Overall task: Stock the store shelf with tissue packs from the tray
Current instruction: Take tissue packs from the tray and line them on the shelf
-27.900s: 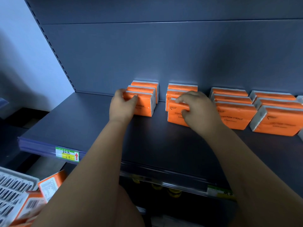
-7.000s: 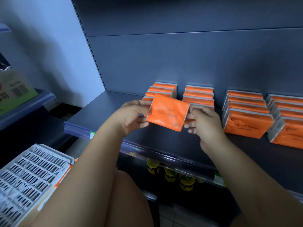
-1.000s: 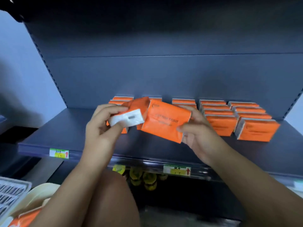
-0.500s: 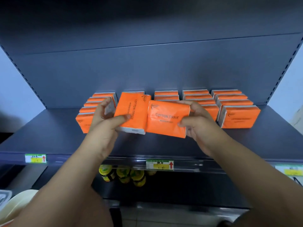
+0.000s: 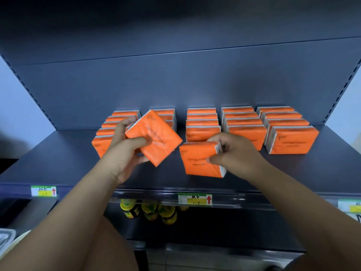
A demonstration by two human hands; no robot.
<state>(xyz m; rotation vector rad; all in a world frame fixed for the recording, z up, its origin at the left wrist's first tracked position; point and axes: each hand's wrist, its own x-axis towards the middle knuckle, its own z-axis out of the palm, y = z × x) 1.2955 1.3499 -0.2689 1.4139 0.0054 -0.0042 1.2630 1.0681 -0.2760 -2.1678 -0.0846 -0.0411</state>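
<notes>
Each of my hands holds one orange tissue pack above the dark shelf (image 5: pixel 58 159). My left hand (image 5: pixel 125 151) grips a tilted pack (image 5: pixel 156 139), turned on its corner in front of the two left rows. My right hand (image 5: pixel 232 153) pinches an upright pack (image 5: pixel 199 161) by its white right end; its bottom edge rests on or just above the shelf, ahead of the middle row. Several rows of orange packs (image 5: pixel 246 122) stand along the shelf's back. Only a white sliver of the tray (image 5: pixel 4 239) shows at the bottom left corner.
The shelf's front rail carries price tags, one at the left (image 5: pixel 44 191) and one in the middle (image 5: pixel 195 199). Yellow-capped bottles (image 5: pixel 148 211) stand on the lower shelf beneath. Bare shelf surface lies in front of the rows and at the far left.
The two packs, side by side half a second ago, have parted: my left hand tilted its pack, and my right hand lowered its pack toward the shelf in front of the middle row.
</notes>
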